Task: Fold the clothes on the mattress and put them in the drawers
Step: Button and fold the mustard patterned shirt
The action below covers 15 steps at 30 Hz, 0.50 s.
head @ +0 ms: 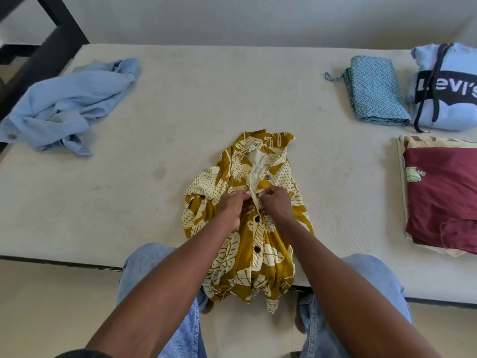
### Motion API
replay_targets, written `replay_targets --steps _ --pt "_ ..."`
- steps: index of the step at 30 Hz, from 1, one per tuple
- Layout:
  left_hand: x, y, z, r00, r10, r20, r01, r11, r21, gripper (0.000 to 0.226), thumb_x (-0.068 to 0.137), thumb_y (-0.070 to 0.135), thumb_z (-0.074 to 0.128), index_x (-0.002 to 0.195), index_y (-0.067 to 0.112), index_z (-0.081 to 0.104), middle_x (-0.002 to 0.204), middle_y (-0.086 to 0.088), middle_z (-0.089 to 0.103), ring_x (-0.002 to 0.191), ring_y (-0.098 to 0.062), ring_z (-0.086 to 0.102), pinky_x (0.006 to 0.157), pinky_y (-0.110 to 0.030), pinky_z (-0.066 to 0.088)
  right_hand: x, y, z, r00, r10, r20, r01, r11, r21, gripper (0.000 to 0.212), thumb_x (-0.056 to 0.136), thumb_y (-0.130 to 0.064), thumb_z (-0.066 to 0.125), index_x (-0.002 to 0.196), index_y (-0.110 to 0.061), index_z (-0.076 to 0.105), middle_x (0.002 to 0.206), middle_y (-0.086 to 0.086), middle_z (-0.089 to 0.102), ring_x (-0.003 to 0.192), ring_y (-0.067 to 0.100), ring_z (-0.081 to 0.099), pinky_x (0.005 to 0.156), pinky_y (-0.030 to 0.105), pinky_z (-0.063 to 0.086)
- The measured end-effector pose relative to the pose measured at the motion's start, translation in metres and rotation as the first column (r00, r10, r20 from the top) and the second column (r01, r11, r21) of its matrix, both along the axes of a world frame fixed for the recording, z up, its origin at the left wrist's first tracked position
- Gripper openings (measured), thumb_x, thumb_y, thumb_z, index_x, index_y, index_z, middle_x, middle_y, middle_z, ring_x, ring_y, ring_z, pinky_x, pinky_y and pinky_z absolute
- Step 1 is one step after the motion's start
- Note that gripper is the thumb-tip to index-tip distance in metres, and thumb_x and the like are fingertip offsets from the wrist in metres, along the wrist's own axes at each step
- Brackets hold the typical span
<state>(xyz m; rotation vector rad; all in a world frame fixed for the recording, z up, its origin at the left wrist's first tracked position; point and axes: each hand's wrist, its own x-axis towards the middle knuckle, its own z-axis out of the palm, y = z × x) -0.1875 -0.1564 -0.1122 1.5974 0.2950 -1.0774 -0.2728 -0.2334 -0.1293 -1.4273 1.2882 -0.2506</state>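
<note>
We see both hands, left hand [233, 206] and right hand [275, 204], pinching the placket of a mustard leaf-print button shirt [254, 244] lying mid-front on the bare cream mattress [180, 112] below a pale wall [232, 19].

Clothes laid out on the mattress [180, 104]

A mustard leaf-print shirt [258, 228] lies face up mid-mattress, hem overhanging; a crumpled pale blue shirt [69, 104] lies far left; folded zigzag cloth [374, 91], hoodie [449, 86] and maroon garment [444, 192] sit right.
</note>
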Motion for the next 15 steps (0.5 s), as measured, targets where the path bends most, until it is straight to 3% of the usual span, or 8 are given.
replay_targets --steps 6,9,13,15 --pt "0.000 0.003 0.001 0.997 -0.019 -0.074 0.015 0.998 -0.053 0.005 0.087 0.003 0.070 0.083 0.000 0.068 0.068 -0.009 0.071 0.062 -0.017 0.067 0.064 -0.027 0.058 -0.001 0.002 -0.003 0.999 0.041 0.009 -0.040 0.996 -0.080 0.013 0.083 -0.004 0.059 0.075 -0.011 0.067 0.072 0.006 0.067 0.064 0.019 0.061 0.062 0.038 0.052" --pt "-0.003 0.001 -0.001 0.998 -0.054 -0.017 0.054 0.998 -0.039 0.008 0.088 0.006 0.070 0.081 0.003 0.068 0.066 -0.008 0.071 0.061 -0.016 0.067 0.064 -0.027 0.057 -0.004 0.002 -0.001 0.997 0.065 0.042 -0.063 0.997 -0.050 0.016 0.084 0.000 0.058 0.074 -0.010 0.067 0.069 0.007 0.065 0.062 0.019 0.058 0.061 0.037 0.049" --pt "-0.009 0.001 -0.004 0.974 -0.146 0.172 0.133 0.987 0.087 0.025 0.074 0.024 0.085 0.077 0.004 0.071 0.075 -0.011 0.075 0.064 -0.022 0.069 0.067 -0.034 0.060 -0.010 0.000 0.000 0.992 0.099 0.084 -0.098 0.995 -0.017 0.012 0.088 -0.001 0.062 0.081 -0.001 0.071 0.069 0.010 0.066 0.053 0.012 0.055 0.053 0.026 0.048" --pt "-0.009 0.001 -0.004 0.980 -0.128 0.154 0.112 0.988 0.110 0.025 0.074 0.021 0.085 0.081 0.001 0.072 0.076 -0.012 0.074 0.063 -0.023 0.068 0.065 -0.033 0.059 -0.012 -0.002 -0.001 0.986 0.131 0.103 -0.134 0.991 0.021 0.009 0.088 -0.001 0.064 0.086 0.002 0.073 0.071 0.013 0.067 0.054 0.012 0.056 0.053 0.024 0.049"
